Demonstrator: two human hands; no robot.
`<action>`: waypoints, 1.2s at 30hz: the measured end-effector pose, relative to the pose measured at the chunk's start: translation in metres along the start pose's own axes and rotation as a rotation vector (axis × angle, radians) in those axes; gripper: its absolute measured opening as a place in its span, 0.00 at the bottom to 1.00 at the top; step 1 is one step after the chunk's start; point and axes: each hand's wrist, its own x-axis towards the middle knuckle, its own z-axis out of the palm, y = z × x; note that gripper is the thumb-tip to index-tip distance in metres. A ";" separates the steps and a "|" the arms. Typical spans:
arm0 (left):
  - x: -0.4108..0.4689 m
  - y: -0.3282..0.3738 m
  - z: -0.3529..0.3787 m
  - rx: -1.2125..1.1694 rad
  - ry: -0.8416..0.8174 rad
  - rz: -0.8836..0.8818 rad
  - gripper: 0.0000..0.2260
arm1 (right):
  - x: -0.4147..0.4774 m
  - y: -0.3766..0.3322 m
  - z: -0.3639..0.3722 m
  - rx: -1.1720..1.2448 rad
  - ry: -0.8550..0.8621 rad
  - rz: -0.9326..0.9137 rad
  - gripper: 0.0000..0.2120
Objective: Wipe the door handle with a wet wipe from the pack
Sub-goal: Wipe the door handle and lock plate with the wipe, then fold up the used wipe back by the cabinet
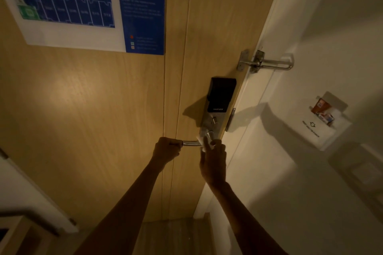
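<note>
Left hand: the left hand (165, 149) is curled into a closed grip around the free end of the door handle (191, 143), knuckles up, so the tip of the lever is hidden inside the fist.
Left arm: bare forearm reaching up and away from the near lower edge toward the door, nearly straight, wrist in line with the arm.
Right hand: the right hand (213, 161) has its fingers bent around a wet wipe (204, 143), pressing it against the handle where the lever meets the lock plate; the thumb side faces left and the back of the hand faces the camera.
Right arm: bare forearm rising from the near right corner, angled left toward the handle, wrist slightly bent.
Wet wipe: a small pale bunch, only partly seen above the right fingers, touching the metal at the pivot end of the handle.
Door handle: a silver lever lying level, pointing left from the lock; the bare stretch of metal shows between the two hands.
Lock: a lock (220, 101) with a black upper panel and a silver lower plate, just above the handle, near the right edge of the door.
Door: a light wooden door (93, 109), shut against a white frame on the right.
Latch: a metal swing latch (263, 62) far above the lock, bridging door and frame.
Poster: a blue and white floor plan (68, 2) on the far left of the door.
Card holder: a white wall holder (323, 122) with a card in it, right of the door.
</note>
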 end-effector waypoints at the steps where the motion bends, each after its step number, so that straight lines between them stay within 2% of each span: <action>1: 0.001 0.000 -0.001 -0.014 -0.011 -0.006 0.08 | -0.006 -0.005 0.006 -0.006 -0.012 -0.044 0.22; 4: 0.001 -0.001 -0.003 -0.032 -0.026 -0.017 0.06 | -0.014 -0.009 0.014 -0.059 -0.054 -0.248 0.26; 8: 0.000 -0.005 -0.002 -0.041 -0.017 -0.025 0.06 | -0.007 0.008 0.004 -0.069 0.017 -0.129 0.26; 12: -0.002 -0.004 -0.001 -0.064 -0.017 -0.033 0.06 | -0.017 0.009 0.007 -0.087 -0.038 -0.361 0.29; 15: -0.004 -0.005 -0.001 -0.053 -0.023 -0.014 0.07 | -0.018 0.021 0.005 -0.060 -0.031 -0.253 0.30; 19: -0.008 -0.007 -0.004 -0.069 -0.058 -0.033 0.07 | -0.026 0.024 0.005 -0.078 -0.098 -0.441 0.31; 20: -0.011 -0.007 -0.005 -0.063 -0.077 -0.038 0.06 | -0.025 0.024 0.003 -0.026 -0.081 -0.409 0.27; 23: -0.020 -0.008 -0.014 -0.070 -0.104 -0.031 0.05 | -0.015 0.015 -0.010 0.307 -0.042 -0.085 0.14; 26: -0.032 -0.011 -0.031 -0.072 -0.061 -0.023 0.06 | 0.002 0.000 -0.026 0.649 -0.132 0.108 0.14; 31: -0.068 -0.003 -0.056 -0.073 0.063 0.074 0.13 | 0.018 -0.047 -0.048 0.895 -0.407 0.045 0.04; 33: -0.088 -0.001 -0.067 -0.122 0.132 0.152 0.13 | 0.013 -0.068 -0.051 0.927 -0.504 0.012 0.02; 36: -0.115 -0.007 -0.087 -0.069 0.182 0.106 0.17 | 0.000 -0.099 -0.055 0.982 -0.637 -0.013 0.04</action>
